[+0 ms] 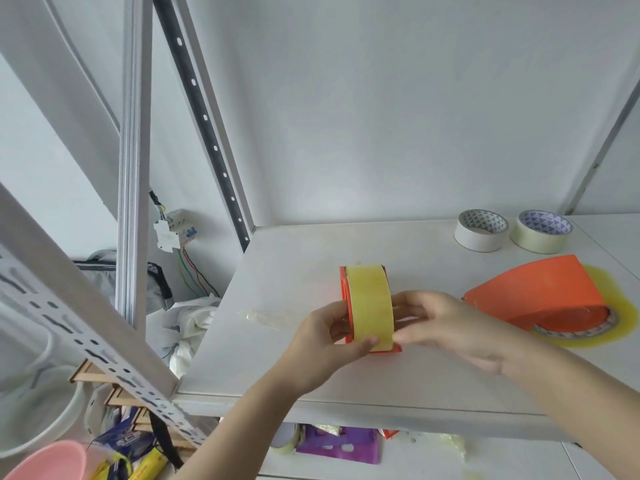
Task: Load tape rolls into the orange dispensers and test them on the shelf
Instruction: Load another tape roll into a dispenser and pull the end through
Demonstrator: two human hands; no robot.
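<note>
An orange dispenser [347,292] with a yellow tape roll [370,303] seated in it stands upright on the white shelf [277,341], near the middle. My left hand [332,344] grips its near left side, thumb on the tape's front edge. From the right, my right hand [446,323] touches the roll with its fingertips. A second orange dispenser [540,296] lies on its side to the right with a clear yellowish roll [620,306] inside. Two spare rolls stand at the back right, one white [479,233] and one pale [542,233].
A crumpled strip of clear tape [263,318] is stuck to the shelf left of my hands. Slotted metal uprights [135,168] rise at the left. Below the shelf lie a purple pack [343,445], a tape roll [287,441], a pink bowl [52,462] and clutter.
</note>
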